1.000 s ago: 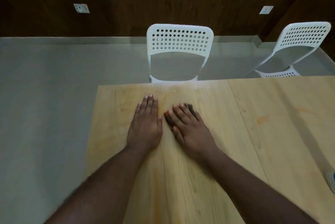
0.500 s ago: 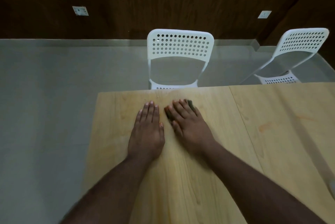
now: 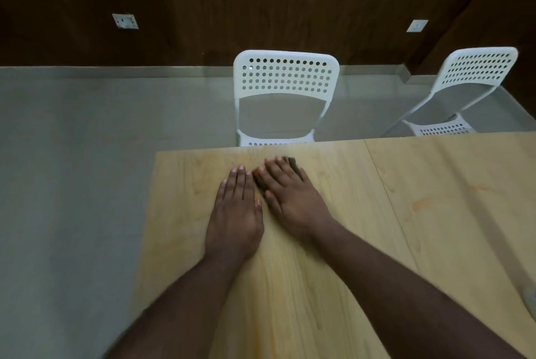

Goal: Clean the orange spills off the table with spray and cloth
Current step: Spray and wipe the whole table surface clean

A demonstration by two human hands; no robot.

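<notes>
Both hands lie flat on the light wooden table (image 3: 333, 242) near its far edge. My right hand (image 3: 293, 199) presses a small dark cloth (image 3: 293, 164) onto the wood with straight fingers; only the cloth's edges show past the fingertips and thumb. My left hand (image 3: 236, 213) rests palm down right beside it, fingers together, holding nothing. A faint orange stain (image 3: 420, 204) marks the right panel of the table, and a pale orange tint runs down the wood between my forearms. A grey object (image 3: 530, 300) at the right border is cut off; what it is cannot be told.
A white perforated chair (image 3: 285, 91) stands just behind the table's far edge, and a second white chair (image 3: 464, 88) stands further right. Grey floor lies left of the table's left edge. A dark wood wall carries two sockets.
My right hand has slid the cloth away from me toward the table's far edge. My left hand stayed flat beside it. The view has tilted down slightly.
</notes>
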